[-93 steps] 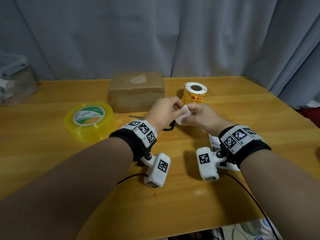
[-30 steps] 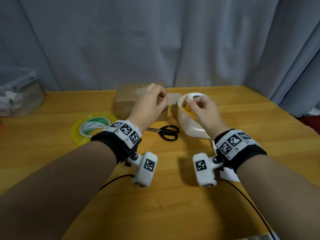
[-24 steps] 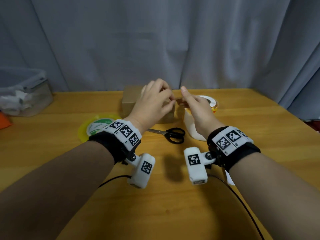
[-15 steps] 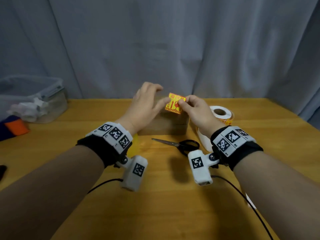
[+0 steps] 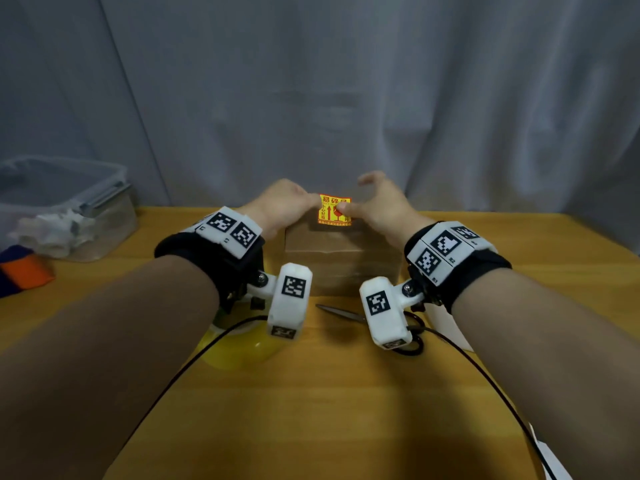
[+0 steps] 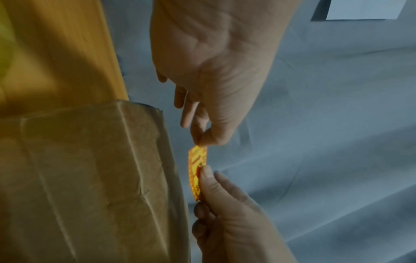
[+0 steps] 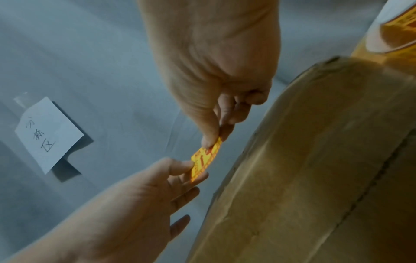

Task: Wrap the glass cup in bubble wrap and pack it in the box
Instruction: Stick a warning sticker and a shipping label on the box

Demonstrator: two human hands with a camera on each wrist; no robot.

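Left hand point(image 5: 284, 206) and right hand point(image 5: 381, 209) each pinch an edge of the yellow fragile sticker point(image 5: 334, 209), held just above the closed cardboard box point(image 5: 341, 258); the glass cup is unseen. Risk: uneven lowering could crease the sticker or stick it crooked.

There's a wooden table point(image 5: 346, 410), warm yellow, running back to a grey curtain. A closed cardboard box point(image 5: 341, 261) sits mid-table at the far side. Scissors point(image 5: 398, 327) lie just in front of it, a yellow tape roll point(image 5: 239, 351) to their left. Far left, a clear plastic bin point(image 5: 65, 206), with something orange and dark blue point(image 5: 24, 271) beside it.
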